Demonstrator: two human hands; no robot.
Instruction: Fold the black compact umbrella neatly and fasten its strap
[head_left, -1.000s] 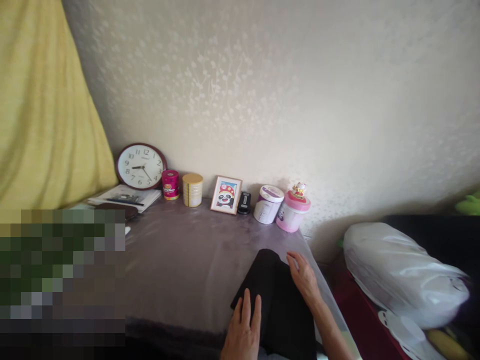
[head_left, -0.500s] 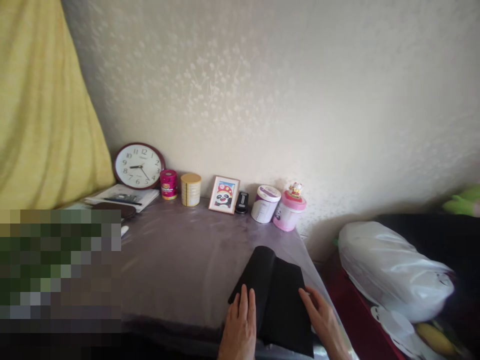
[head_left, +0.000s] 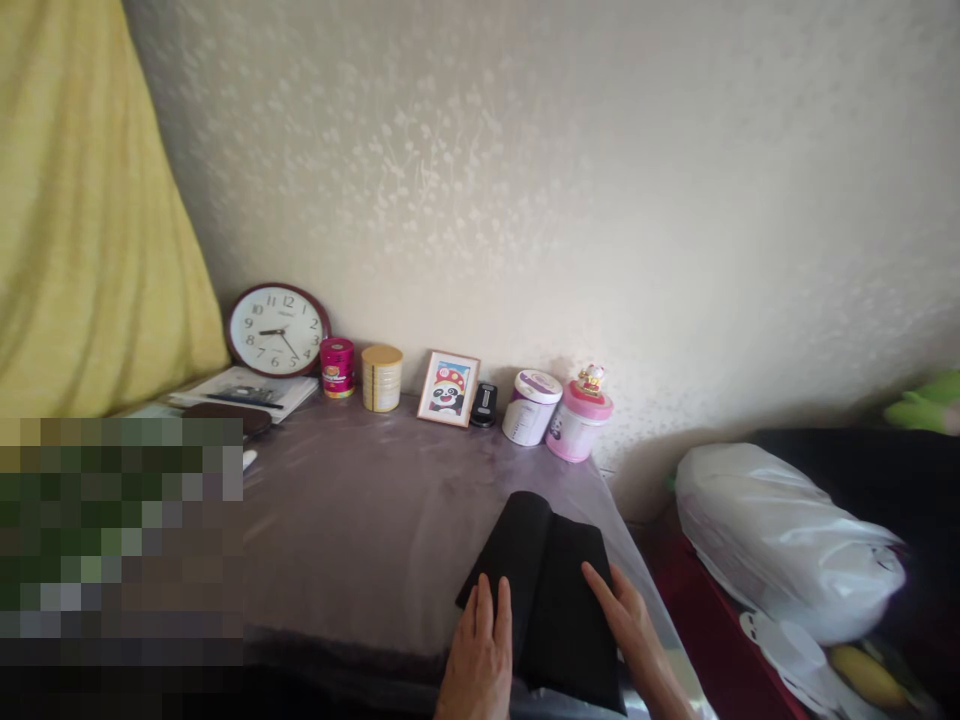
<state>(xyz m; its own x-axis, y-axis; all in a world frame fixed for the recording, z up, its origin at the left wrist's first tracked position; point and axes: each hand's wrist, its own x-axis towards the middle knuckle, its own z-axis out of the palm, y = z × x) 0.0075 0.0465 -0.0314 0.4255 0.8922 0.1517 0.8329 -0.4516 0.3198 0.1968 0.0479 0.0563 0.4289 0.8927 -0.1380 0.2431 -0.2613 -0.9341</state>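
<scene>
A black, flat thing lies at the table's right front corner. A crease runs down its middle, and its left half bulges up in a curve; I cannot tell whether it is cloth or paper. My left hand rests on the lower left half, open, with the fingers stretched out. On the other side, my right hand lies over the right edge. Its fingers are extended, with the index fingertip on the black surface and nothing visibly gripped.
Along the wall stand a clock, a pink can, a yellow-lidded tin, a framed panda picture, a black stapler-like item and two tubs. A white plastic bag sits right of the table.
My right hand has slid left and slightly up, from the black thing's right edge further onto its surface. My left hand has stayed nearly in place.
</scene>
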